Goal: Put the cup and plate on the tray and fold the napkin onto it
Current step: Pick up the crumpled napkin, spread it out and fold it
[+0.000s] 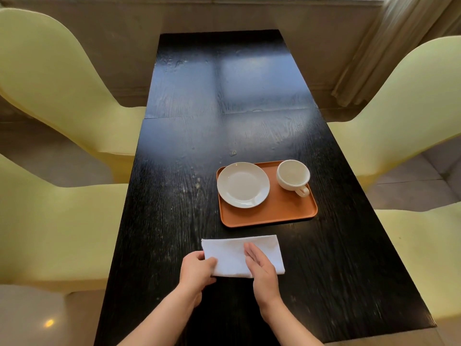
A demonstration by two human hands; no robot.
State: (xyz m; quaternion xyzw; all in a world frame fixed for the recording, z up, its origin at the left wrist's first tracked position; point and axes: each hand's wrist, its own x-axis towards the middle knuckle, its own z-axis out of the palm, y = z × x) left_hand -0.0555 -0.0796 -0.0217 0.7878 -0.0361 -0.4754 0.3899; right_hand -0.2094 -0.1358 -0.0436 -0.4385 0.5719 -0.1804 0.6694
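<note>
Lay on the dark table (174, 196), just short of the tray (287, 211): white napkin (232, 255), a flat oblong already doubled over. Judged soft, limp and light, likely to sag unless taken by an edge or corner. Left hand (197, 270) closed in a pinch on its near-left corner; right hand (259, 265) open, fingers straight, pressed flat on the cloth's middle, gripping nothing. Beyond, on the smooth orange rounded-corner tray, a round glazed white plate (243, 185) and a stubby white cup (293, 174), apart, probably brittle. Heavy wood grain on the tabletop; pale yellow chairs (50, 83) either side.
</note>
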